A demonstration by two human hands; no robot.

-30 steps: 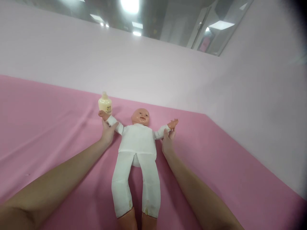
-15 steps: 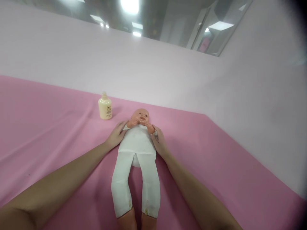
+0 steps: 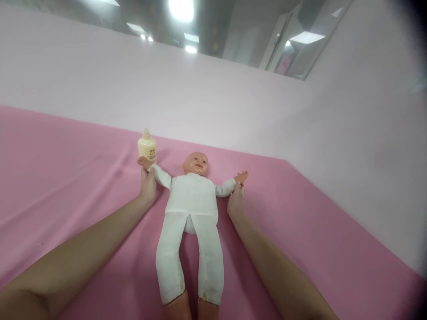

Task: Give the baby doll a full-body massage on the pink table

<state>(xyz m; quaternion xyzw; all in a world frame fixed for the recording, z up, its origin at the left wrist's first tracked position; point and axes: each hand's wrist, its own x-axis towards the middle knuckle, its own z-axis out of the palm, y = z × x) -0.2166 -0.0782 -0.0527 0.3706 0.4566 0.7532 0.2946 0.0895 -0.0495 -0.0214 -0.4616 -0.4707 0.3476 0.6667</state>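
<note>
A baby doll (image 3: 191, 195) with a white cloth body lies on its back, its head toward the wall and its feet cut off by the lower edge of view. Both its arms are spread out to the sides. My left hand (image 3: 147, 184) is closed around the doll's arm near the wrist on the left. On the other side, my right hand (image 3: 236, 201) grips the opposite arm just below the doll's hand. A cream-coloured bottle (image 3: 147, 146) stands behind the doll's left-side hand, which partly covers its base.
Pink cloth (image 3: 83, 178) with a few creases covers the surface under the doll. A pale wall (image 3: 200, 98) rises behind it and turns along the right side. Above is a glass pane (image 3: 227, 31) with reflected lights.
The doll's arms have gone from folded at its chin to stretched outward, with my hands moving apart along with them. The bottle and the doll's body stay in place.
</note>
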